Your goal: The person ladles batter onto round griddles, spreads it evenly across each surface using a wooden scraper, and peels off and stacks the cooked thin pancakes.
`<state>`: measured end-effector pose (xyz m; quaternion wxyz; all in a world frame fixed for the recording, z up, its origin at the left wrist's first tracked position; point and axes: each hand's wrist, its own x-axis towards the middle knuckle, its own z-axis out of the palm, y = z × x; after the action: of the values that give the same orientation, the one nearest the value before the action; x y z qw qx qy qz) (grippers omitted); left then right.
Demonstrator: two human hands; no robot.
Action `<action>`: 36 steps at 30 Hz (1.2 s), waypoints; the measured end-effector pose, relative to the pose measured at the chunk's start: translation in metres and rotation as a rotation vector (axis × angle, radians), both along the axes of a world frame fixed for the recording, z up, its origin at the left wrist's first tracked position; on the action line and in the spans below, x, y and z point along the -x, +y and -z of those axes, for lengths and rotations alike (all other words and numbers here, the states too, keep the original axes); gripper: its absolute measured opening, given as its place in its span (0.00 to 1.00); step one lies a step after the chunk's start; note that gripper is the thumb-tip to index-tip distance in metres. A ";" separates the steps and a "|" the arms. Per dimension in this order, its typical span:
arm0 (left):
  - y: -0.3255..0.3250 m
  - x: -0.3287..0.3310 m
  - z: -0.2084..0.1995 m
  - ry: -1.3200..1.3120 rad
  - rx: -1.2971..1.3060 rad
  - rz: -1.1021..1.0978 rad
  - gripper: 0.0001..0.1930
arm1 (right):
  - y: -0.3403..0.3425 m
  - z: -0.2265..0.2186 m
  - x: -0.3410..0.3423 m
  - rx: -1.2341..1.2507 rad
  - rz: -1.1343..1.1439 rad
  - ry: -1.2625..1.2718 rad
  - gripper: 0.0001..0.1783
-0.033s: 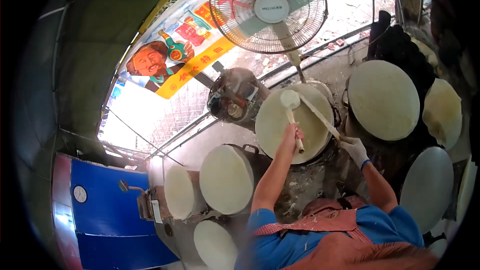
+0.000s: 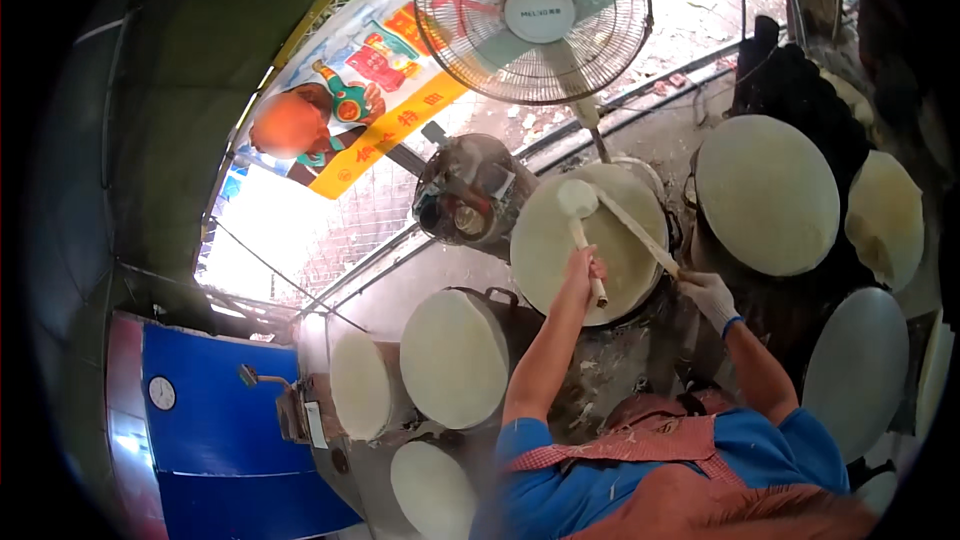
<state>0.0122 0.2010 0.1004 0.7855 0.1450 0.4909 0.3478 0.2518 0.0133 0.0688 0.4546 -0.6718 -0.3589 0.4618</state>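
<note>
My bare left hand [image 2: 584, 267] is closed round the wooden handle of a ladle-like tool [image 2: 577, 200] with a round, whitish head. That head sits over a round griddle [image 2: 545, 250] coated with pale batter. In a white glove with a blue cuff, my right hand [image 2: 710, 297] grips the near end of a long, pale flat stick [image 2: 637, 230]. The stick slants across the right half of the griddle. Its far tip meets or lies very close to the round head; I cannot tell whether they touch.
More round pale-topped griddles stand around: one at right [image 2: 768, 195], one at left [image 2: 454, 360]. A thin flatbread-like sheet [image 2: 884, 220] lies far right. Behind the griddle rises a standing fan [image 2: 540, 12]. A cluttered metal drum [image 2: 470, 190] is beside it.
</note>
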 end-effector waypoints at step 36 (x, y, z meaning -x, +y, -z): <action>-0.138 0.217 -0.072 -1.144 -0.152 0.468 0.16 | -0.027 -0.025 0.022 0.029 0.046 -1.060 0.11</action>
<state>-0.2050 0.0634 0.1724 0.9670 0.0947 -0.0787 0.2229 0.2299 -0.0135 0.0938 0.2115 -0.8270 -0.5181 0.0535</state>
